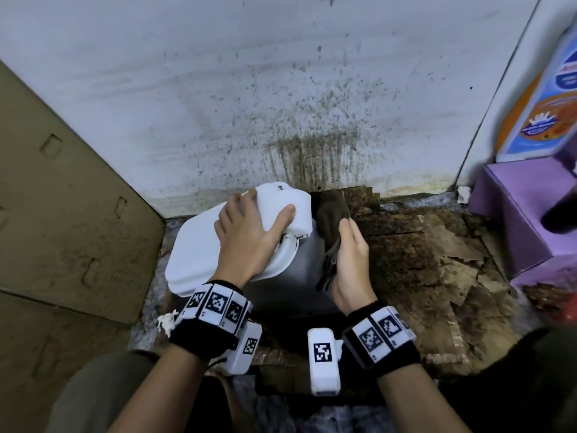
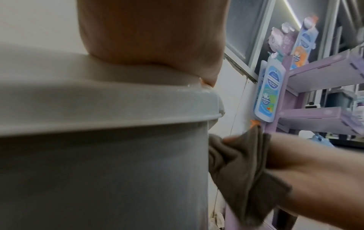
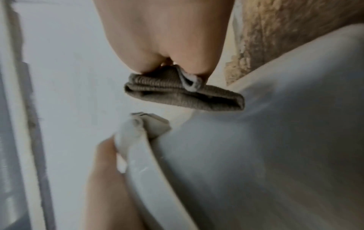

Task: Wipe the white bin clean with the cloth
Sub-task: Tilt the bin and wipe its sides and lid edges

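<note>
The white bin (image 1: 290, 285) stands on the floor against a stained wall, its lid (image 1: 193, 245) down. My left hand (image 1: 246, 232) grips the raised back part of the lid, fingers over the far edge and thumb on the near face. My right hand (image 1: 349, 257) holds a folded brown cloth (image 1: 331, 214) flat against the bin's right side, just below the lid. The left wrist view shows the bin wall (image 2: 98, 171) with the cloth (image 2: 236, 163) pressed to it by the right hand (image 2: 315, 163). Seen from the right wrist, the cloth (image 3: 177, 93) sticks out from under the palm onto the bin (image 3: 275, 140).
A brown cardboard box (image 1: 62, 214) stands close on the left. Torn, stained cardboard (image 1: 421, 260) covers the floor on the right. A purple display rack (image 1: 524, 220) with bottle pictures stands at the far right. A crumpled white scrap (image 1: 165, 320) lies by the bin's foot.
</note>
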### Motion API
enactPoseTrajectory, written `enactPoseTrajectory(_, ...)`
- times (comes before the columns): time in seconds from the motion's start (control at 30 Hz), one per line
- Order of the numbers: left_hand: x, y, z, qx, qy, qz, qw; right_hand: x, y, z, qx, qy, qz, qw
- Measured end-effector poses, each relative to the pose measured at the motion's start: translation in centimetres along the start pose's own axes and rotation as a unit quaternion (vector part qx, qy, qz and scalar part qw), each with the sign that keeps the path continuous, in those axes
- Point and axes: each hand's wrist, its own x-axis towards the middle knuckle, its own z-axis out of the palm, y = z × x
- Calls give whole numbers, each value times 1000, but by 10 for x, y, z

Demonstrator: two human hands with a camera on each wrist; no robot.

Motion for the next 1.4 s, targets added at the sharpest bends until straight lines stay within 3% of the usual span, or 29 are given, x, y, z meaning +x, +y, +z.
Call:
enactPoseTrajectory(0.13,-6,23,13,44,0,7,999,-11,-41,7,-30,5,-67,997)
enactPoseTrajectory(0.3,-22,47,35,21,9,21,1000,-21,-49,1,-230,-31,-165,959)
enactPoseTrajectory(0.5,-31,50,23,-192,-3,4,981,-13,-56,-23,-346,-48,-162,923)
enactPoseTrajectory(0.67,-18,8,2,-115,19,-41,992,4,-68,-50,-411,-37,-146,899)
enactPoseTrajectory(0.77,-12,-24,-4,-37,20,-105,994,11,-73,-66,-425,-14,-138,894)
enactPoseTrajectory(0.87,-13,-42,-5,-54,-32,-148,987,13,-73,-76,-433,16,-148,889)
enactPoseTrajectory(1.0,-24,-57,4,-101,-131,-116,979,15,-67,-77,-406,60,-175,895)
enactPoseTrajectory(1.17,-26,-66,5,-108,-152,-100,977,30,-65,-84,-296,156,-133,933)
enactPoseTrajectory(1.3,-23,-69,5,-125,-153,-94,976,16,-78,-72,-343,193,-257,883)
enactPoseTrajectory(1.4,-22,-71,7,-129,-149,-91,976,-2,-79,-43,-416,103,-313,847)
